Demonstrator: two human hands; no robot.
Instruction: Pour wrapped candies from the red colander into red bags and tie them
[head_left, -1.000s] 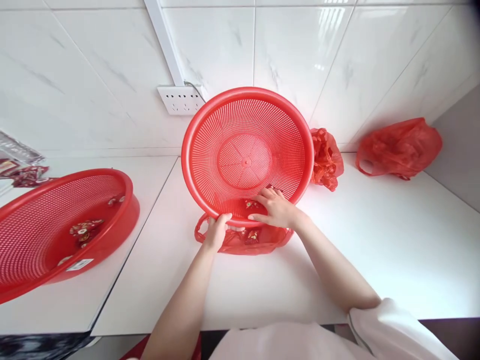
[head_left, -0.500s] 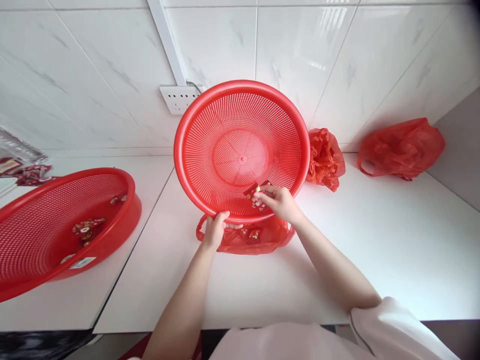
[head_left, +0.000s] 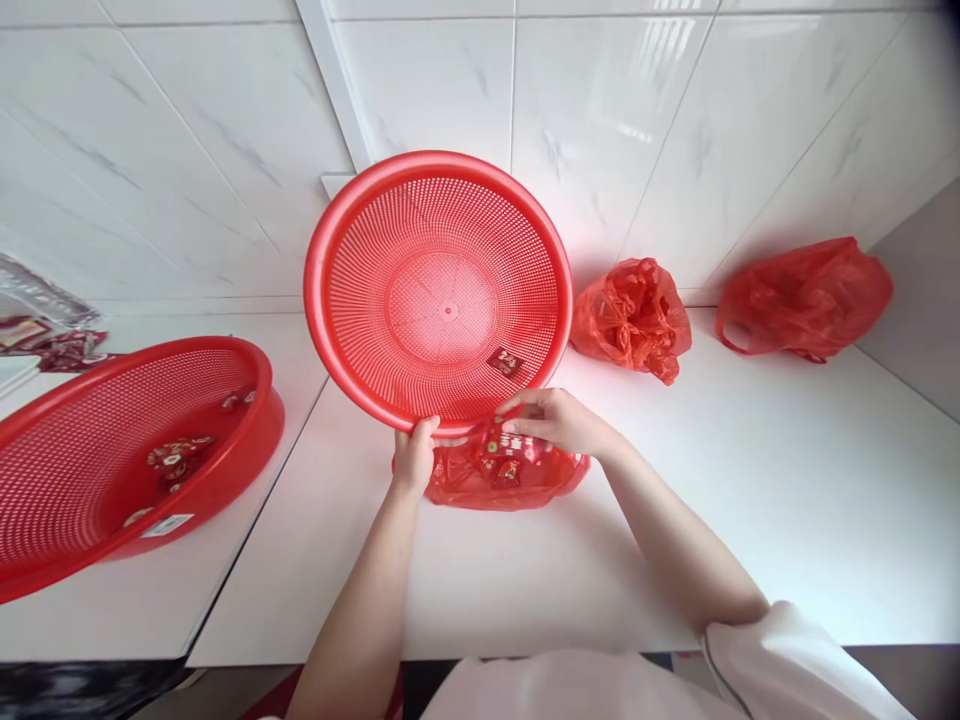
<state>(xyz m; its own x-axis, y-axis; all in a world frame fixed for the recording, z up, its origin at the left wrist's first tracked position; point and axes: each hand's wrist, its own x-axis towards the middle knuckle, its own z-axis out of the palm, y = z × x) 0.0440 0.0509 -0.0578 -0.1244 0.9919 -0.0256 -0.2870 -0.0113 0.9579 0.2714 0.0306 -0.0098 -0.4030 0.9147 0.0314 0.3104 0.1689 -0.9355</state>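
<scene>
My left hand grips the near rim of a red plastic colander basket, which is tilted so its inside faces me. One small dark red packet lies against the lower right of its inner wall. My right hand is closed on small red wrapped packets, just outside the rim and over an open red plastic bag. Inside this bag lie several red wrapped packets, partly hidden by my right hand and the basket.
At left on the counter sits a second red basket with several wrapped packets inside. Beside it are more packets and clear plastic packaging. Two red plastic bags stand and lie by the tiled wall at right. A socket is mostly behind the basket.
The held basket has shifted left. My right hand has come out of it with packets and moved down over the bag. A single packet now shows on the basket wall.
</scene>
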